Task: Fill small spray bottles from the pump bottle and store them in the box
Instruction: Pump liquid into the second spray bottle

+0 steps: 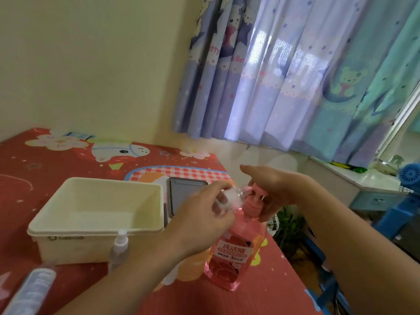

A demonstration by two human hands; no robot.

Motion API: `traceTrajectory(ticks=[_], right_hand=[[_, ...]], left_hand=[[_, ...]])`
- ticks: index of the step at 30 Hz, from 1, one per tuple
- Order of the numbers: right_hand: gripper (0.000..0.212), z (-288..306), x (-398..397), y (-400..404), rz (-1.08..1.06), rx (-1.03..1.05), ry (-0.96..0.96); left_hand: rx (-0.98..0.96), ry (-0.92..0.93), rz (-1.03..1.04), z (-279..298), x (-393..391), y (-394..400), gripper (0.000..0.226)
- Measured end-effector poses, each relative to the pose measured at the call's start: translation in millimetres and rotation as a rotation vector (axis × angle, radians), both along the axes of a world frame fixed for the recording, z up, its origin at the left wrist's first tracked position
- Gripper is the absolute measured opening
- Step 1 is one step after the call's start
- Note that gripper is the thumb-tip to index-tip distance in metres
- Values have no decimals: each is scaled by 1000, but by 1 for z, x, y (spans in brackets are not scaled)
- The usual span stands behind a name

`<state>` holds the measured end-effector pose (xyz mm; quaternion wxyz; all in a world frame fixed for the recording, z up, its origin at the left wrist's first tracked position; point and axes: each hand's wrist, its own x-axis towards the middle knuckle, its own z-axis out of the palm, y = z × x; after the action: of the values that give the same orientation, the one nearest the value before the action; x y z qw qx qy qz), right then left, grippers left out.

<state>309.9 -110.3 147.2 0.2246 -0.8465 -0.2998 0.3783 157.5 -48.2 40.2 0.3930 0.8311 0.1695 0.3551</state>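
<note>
Where the view meets its lower left corner, a blurred clear tube (pixel 31 287) with a pale label lies slanted on the red printed cover (pixel 261 296), whose surface is smooth and patterned with cartoon figures and flowers. Just behind it stands a capped spray bottle (pixel 118 248), a slim clear cylinder with a rounded white cap, upright and just in front of the box (pixel 97 223). That box is a cream plastic rectangle with rounded corners, a flanged rim and smooth matte walls; nothing can be made out inside it. To the right stands the pump bottle (pixel 236 253), translucent pink plastic holding pink liquid, with a red-and-white label and an opaque pink pump head. The left hand (pixel 200 221) has its fingers curled round a small bottle (pixel 229 198), clear and tilted, its open end held at the pump's nozzle. The right hand (pixel 279 192) lies over the pump head with fingers mostly extended, palm down upon the plunger. Beside the box's far right corner lies a dark flat phone (pixel 184 192) with rounded corners. Beyond hang pleated curtains (pixel 284 76), thin lilac and teal fabric printed with bears and stars, against a plain cream wall (pixel 91 64).
</note>
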Motion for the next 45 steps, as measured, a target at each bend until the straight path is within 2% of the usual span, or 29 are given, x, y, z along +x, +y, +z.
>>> traceTrajectory(ticks=[3,6,9,10,13,15,18,23,24,27,29,33,37,41,42,45], right_hand=[[55,-7,2,4,-52,46,-117],[60,-16,2,11,-26,9,-177],[42,-19,1,14,-16,-16,-290],[40,-16,2,13,-20,-8,-291],[69,-2,4,10,-24,-36,-191],[78,5,6,11,-12,-76,-133],[69,-2,5,14,-57,-46,-72],[51,-20,5,18,-45,-8,-243],[51,-18,4,16,-48,1,-239],[75,-6,-4,11,-35,-21,-171],[66,-2,-5,10,-62,-25,-235],[32,-12,-4,13,-60,63,-414],[31,-10,-6,17,-75,30,-409],[55,4,-2,14,-29,-96,-391],[55,2,-1,15,-31,-88,-405],[37,-8,-4,16,-53,11,-453]], left_hand=[[26,18,-6,1,0,2,43],[42,42,-4,0,-1,3,44],[65,55,-6,-1,0,4,43],[71,55,-10,0,1,4,42],[74,39,-28,6,1,5,41],[76,29,-38,10,1,6,43],[47,41,-53,9,0,6,46],[49,71,-65,-2,-1,8,45],[40,82,-70,-3,-1,7,46],[26,86,-82,-4,-2,5,46],[37,83,-81,-1,-2,5,45],[49,121,-106,-2,-1,6,42],[98,185,-97,-6,0,6,40],[112,160,-99,2,3,7,37],[107,160,-104,3,3,6,36],[83,175,-118,1,2,4,36]])
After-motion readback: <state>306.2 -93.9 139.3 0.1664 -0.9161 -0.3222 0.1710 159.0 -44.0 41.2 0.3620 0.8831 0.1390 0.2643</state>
